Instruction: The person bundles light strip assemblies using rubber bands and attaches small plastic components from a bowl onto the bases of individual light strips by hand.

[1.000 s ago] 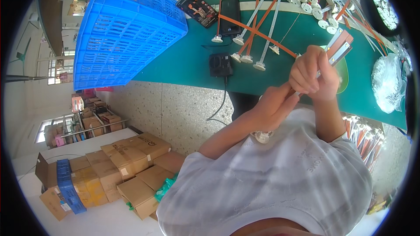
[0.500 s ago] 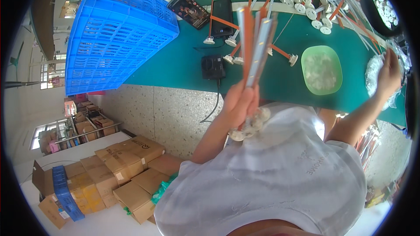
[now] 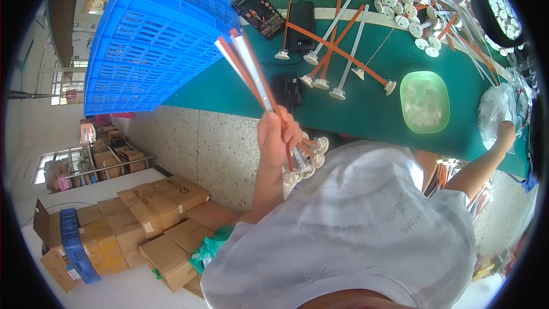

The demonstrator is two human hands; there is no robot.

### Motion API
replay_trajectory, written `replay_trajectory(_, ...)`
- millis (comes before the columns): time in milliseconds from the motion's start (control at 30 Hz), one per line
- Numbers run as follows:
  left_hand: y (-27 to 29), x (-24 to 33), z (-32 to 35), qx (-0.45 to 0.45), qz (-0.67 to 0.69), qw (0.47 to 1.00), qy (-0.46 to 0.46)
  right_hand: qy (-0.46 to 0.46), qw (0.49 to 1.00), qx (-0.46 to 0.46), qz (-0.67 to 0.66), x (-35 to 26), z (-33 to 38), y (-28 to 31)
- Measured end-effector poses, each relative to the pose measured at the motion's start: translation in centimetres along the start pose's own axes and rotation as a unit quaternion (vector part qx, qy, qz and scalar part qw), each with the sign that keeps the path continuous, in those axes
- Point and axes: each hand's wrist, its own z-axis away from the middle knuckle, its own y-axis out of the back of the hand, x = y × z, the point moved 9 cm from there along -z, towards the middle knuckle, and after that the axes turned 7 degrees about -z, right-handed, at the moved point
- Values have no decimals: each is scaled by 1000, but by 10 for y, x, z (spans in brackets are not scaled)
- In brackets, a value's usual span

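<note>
orange and white rods (image 3: 250,74) look light, stiff, slippery; left hand (image 3: 277,134) fists tight around them just above the disc feet; right hand (image 3: 505,134) touches a plastic bag (image 3: 496,109), fingers unclear

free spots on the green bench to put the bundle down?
Bare green table lies along the near edge, between the black box and the green bowl. Another bare strip runs from the blue crate to that box. Crowded: the loose rods mid-bench and the white discs at the far right. Left hand holds the bundle; right hand is at the plastic bag.
</note>
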Motion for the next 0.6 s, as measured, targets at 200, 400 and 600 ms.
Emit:
replay_trajectory(200,27,11,10,47,-42,998,0,84,996,-20,-26,11,-9,-7)
replay_trajectory(400,26,12,11,45,-44,998,2,193,981,21,-1,28,-27,-29)
replay_trajectory(600,28,8,11,52,-45,998,12,187,977,7,-98,33,-5,-15)
